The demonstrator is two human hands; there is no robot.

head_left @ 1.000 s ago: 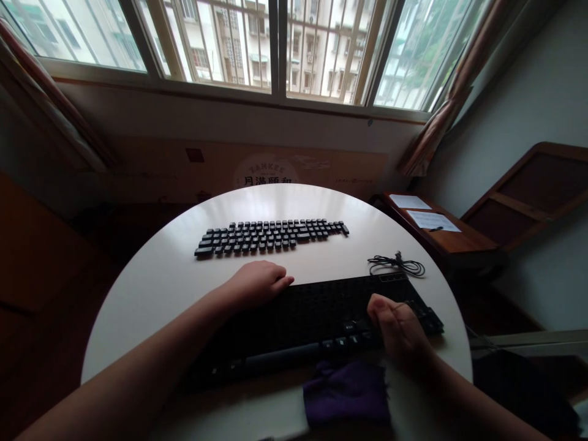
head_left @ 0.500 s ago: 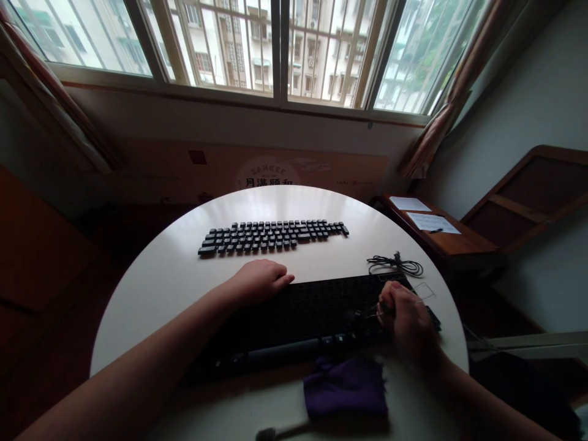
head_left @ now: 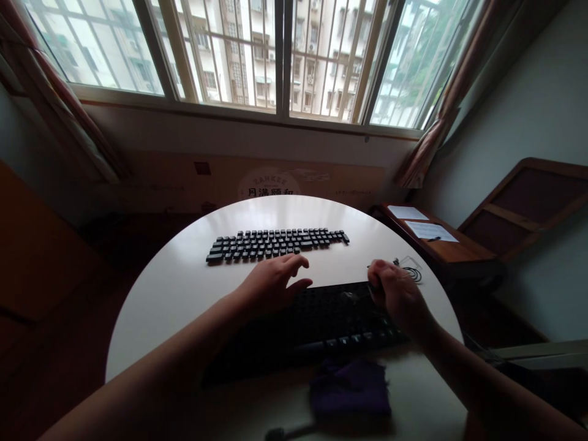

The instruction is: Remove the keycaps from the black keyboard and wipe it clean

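Probably light and stiff, the keyboard (head_left: 298, 334) on the near side of the desk (head_left: 156, 312) invites holding by its far edge, beside the spread left hand (head_left: 274, 280), the right hand (head_left: 395, 293) pinching a wire tool (head_left: 375, 291).

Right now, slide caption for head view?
Right hand gripping wire tool at black keyboard, left hand open, keycaps in rows beyond.
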